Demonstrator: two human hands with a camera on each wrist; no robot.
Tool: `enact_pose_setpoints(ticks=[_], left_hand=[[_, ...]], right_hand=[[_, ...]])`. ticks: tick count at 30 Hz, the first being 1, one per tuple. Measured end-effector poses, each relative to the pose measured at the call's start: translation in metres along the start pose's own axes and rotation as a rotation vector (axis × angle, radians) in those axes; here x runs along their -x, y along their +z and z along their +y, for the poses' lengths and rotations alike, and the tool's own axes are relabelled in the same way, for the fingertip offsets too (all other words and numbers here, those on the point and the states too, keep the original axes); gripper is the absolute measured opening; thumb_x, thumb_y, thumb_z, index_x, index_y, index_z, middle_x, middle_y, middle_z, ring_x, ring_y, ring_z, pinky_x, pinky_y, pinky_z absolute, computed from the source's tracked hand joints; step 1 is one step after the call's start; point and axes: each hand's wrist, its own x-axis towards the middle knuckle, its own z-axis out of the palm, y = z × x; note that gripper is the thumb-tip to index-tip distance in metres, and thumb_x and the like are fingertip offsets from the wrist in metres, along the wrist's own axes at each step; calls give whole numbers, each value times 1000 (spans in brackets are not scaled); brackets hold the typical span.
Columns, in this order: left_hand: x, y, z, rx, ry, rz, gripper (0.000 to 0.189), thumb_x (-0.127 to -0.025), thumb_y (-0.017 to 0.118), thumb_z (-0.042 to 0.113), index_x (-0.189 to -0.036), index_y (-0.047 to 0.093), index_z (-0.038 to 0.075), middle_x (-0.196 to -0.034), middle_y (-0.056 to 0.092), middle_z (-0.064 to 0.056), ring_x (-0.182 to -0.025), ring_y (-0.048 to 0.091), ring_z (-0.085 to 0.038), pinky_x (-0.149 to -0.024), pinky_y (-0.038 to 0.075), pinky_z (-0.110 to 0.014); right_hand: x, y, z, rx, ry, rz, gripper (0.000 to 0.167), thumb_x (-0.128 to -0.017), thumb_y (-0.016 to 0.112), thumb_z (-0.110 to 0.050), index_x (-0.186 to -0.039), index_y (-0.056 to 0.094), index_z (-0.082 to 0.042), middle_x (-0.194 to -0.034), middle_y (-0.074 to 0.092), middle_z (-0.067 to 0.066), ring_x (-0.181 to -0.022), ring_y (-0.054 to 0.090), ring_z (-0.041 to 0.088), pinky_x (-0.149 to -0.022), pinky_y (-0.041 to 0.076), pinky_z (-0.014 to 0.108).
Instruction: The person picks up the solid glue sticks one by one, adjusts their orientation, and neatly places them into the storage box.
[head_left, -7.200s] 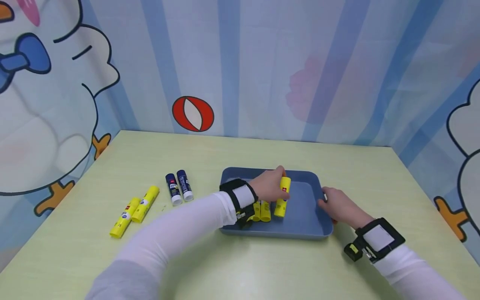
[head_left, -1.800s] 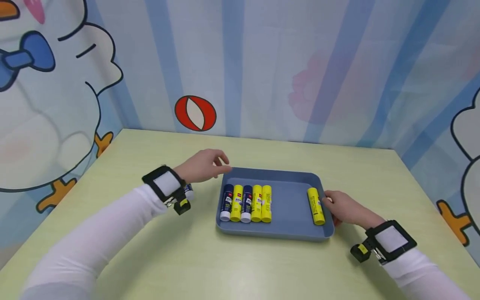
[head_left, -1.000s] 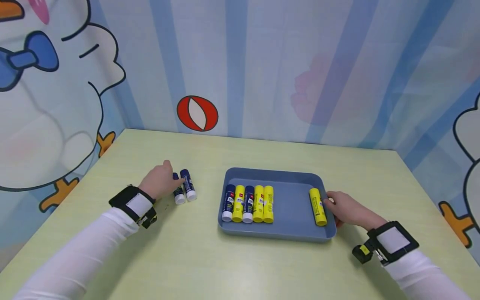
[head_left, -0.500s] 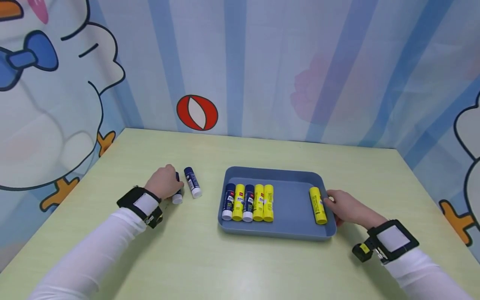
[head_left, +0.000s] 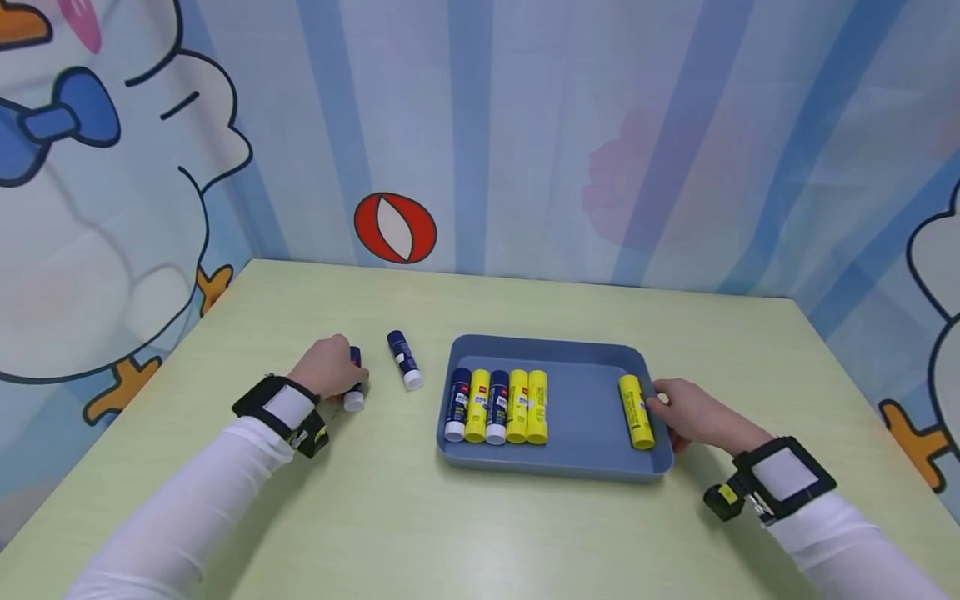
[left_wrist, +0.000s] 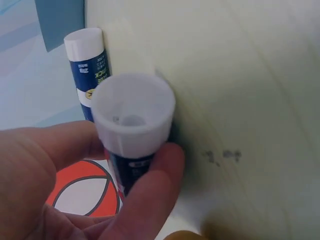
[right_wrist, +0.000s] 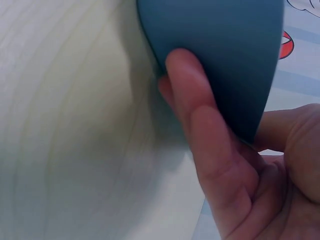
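Six glue sticks are in the tray [head_left: 577,354] so far. Five lie side by side at its left end — blue [head_left: 457,403], yellow [head_left: 476,405], blue [head_left: 496,406], yellow [head_left: 516,405], yellow [head_left: 536,406]. A sixth yellow stick [head_left: 635,411] lies apart from them, along the right wall.

Two blue sticks are not yet in, both on the table [head_left: 480,533] left of the tray. The left hand [head_left: 327,369] has its fingers and thumb curled round one [head_left: 354,388]. The left wrist view shows the grip clearly: white cap [left_wrist: 131,114] toward the camera, thumb on one side, a finger [left_wrist: 150,200] on the other. I cannot tell whether it is lifted or resting on the table. The other loose blue stick [head_left: 405,371] lies free between that hand and the tray, near the tray's left wall, touching nothing.

The right hand [head_left: 693,414] pinches the tray's right rim. In the right wrist view a finger [right_wrist: 197,120] is pressed against the outer wall, with the thumb on the far side of the rim — a steadying hold, by the look of it.

Judged progress: well past halfway. Left to do: the held blue stick and the free one go in. There is bare tray floor between the row of five and the lone yellow stick.
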Motion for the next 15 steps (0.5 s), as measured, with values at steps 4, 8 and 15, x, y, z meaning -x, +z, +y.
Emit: enact_pose_setpoints(ticks=[4,8,15], left_hand=[[0,1,-3,33,-21,-20,42,-92,63,17,-115,45,-14,-93,57,-24,-56,61,-20,-47,50,-25],[0,1,-7,73,-32,-20,50,-93,61,17,-126,39,-14,-104,56,-29,-63,62,-22,-50,52,-26],[1,-1,-10,155,-27,-2,66,-96,60,23,-143,28,-10,-114,54,-30,-66,62,-22,-52,51,-26]], right_hand=[[0,0,0,-1,-3,2,32,-102,42,-9,-122,44,16,-82,61,11,-54,62,22,-52,55,36],[1,0,-1,-1,-5,3,32,-102,42,-9,-123,44,16,-82,61,11,-54,62,22,-52,55,36],[2,1,-2,4,-17,19,29,-102,42,-8,-120,45,15,-79,60,10,-53,61,21,-51,55,35]])
